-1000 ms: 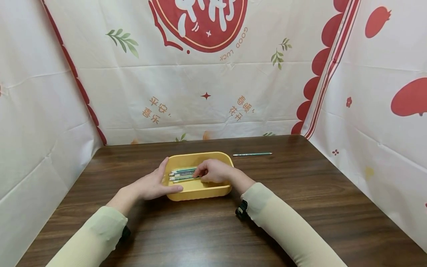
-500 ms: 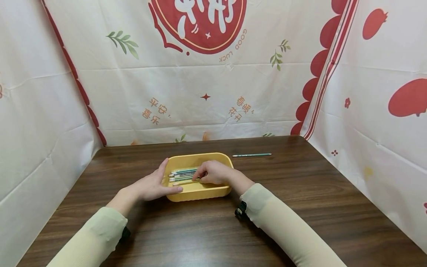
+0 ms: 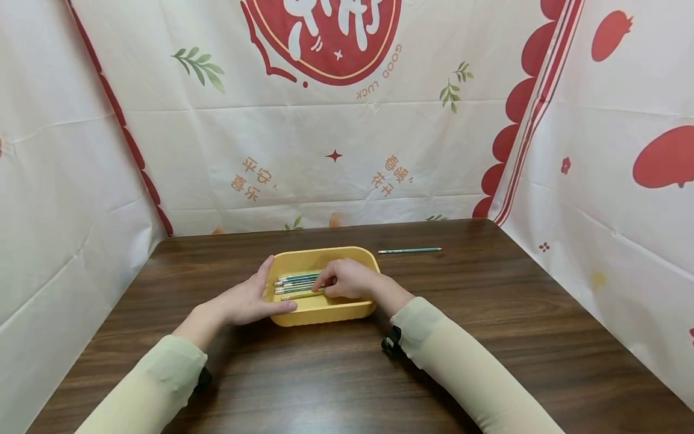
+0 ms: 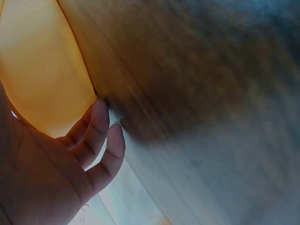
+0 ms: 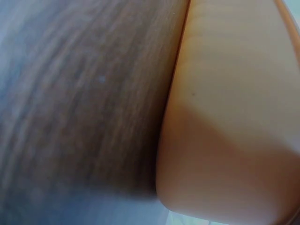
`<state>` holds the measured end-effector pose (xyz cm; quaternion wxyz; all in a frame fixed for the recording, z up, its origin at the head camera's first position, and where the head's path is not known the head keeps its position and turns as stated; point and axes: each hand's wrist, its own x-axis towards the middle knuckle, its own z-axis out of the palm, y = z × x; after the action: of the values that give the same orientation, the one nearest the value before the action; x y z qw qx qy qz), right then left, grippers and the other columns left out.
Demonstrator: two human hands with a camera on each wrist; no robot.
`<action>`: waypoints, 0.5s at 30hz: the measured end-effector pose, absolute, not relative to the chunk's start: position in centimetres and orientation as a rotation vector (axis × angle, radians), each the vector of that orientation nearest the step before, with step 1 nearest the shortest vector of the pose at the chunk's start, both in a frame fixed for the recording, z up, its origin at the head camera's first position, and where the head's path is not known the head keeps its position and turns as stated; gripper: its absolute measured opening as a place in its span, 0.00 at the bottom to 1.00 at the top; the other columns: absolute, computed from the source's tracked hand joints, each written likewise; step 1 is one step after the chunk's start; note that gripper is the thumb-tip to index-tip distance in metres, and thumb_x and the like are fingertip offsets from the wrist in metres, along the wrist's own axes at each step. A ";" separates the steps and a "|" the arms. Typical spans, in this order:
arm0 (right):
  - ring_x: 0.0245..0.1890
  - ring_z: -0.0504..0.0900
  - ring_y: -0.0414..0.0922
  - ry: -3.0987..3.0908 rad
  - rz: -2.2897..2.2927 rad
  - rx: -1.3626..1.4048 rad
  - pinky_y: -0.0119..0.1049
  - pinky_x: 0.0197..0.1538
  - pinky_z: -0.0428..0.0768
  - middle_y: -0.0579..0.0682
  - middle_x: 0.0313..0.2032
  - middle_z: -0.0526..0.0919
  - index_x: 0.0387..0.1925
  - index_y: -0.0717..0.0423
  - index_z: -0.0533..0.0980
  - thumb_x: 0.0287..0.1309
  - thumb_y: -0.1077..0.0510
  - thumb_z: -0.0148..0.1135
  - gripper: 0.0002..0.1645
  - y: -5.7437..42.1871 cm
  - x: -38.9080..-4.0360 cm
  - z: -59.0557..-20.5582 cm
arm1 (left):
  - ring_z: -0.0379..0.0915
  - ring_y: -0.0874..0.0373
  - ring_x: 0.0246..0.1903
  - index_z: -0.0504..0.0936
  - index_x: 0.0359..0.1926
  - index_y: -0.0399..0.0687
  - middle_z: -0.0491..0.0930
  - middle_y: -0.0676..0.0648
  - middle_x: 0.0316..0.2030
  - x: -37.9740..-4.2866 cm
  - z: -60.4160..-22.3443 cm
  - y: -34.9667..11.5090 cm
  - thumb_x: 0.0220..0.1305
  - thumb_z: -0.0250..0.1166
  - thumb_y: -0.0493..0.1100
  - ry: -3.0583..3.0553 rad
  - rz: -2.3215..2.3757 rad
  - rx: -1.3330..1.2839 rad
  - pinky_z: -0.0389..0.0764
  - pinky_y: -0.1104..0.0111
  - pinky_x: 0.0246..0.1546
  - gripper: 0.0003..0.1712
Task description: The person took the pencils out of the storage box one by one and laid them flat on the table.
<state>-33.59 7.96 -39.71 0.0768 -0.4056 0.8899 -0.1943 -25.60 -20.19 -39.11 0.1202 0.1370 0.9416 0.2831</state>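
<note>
A yellow plastic bin [image 3: 325, 316] stands on the table. My left hand [image 3: 246, 300] holds its left end, thumb over the near rim and index finger along the far left corner; in the left wrist view the other fingers [image 4: 99, 117] curl against the bin's outer wall [image 4: 44, 61]. Several green pencils [image 3: 293, 281] lie side by side inside. Reaching in over the right end, my right hand [image 3: 349, 279] pinches a yellowish pencil [image 3: 298, 296] at the near side of the bunch. Its far end is hidden by the hand. The right wrist view shows only the bin's outside [image 5: 229, 108].
A single green pencil [image 3: 410, 250] lies on the brown wooden table [image 3: 325, 374] behind and right of the bin. White printed cloth [image 3: 325, 132] hangs at the back and both sides.
The yellowish pencil has shifted slightly toward the near wall, apart from the bunch, as my right fingers moved a little. My left hand and the bin have stayed put.
</note>
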 end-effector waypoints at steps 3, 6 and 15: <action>0.38 0.78 0.35 2.653 -0.617 -1.228 0.31 0.46 0.77 0.40 0.38 0.85 0.47 0.41 0.93 0.65 0.63 0.70 0.16 7.6 -33.7 -39.6 | 0.60 0.34 0.82 0.26 0.89 0.51 0.52 0.30 0.86 -25.5 -39.1 -20.4 0.62 0.68 0.82 2.755 0.824 0.386 0.65 0.37 0.79 0.81; 0.38 0.77 0.35 2.637 -0.641 -1.233 0.31 0.46 0.77 0.41 0.39 0.85 0.47 0.42 0.93 0.63 0.65 0.69 0.18 7.5 -33.7 -39.5 | 0.59 0.34 0.82 0.25 0.89 0.52 0.51 0.30 0.86 -25.4 -39.0 -20.6 0.63 0.68 0.83 2.757 0.823 0.388 0.65 0.37 0.78 0.81; 0.39 0.78 0.37 2.623 -0.666 -1.180 0.33 0.47 0.78 0.42 0.41 0.85 0.48 0.42 0.93 0.65 0.65 0.68 0.18 8.2 -33.6 -39.6 | 0.59 0.34 0.82 0.25 0.90 0.54 0.51 0.31 0.87 -25.8 -39.4 -20.2 0.62 0.67 0.83 2.748 0.833 0.394 0.65 0.38 0.79 0.81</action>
<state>-33.60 8.24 -39.56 0.0944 -0.3980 0.8845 -0.2244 -25.78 -20.24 -39.37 0.1214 0.1350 0.9411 0.2853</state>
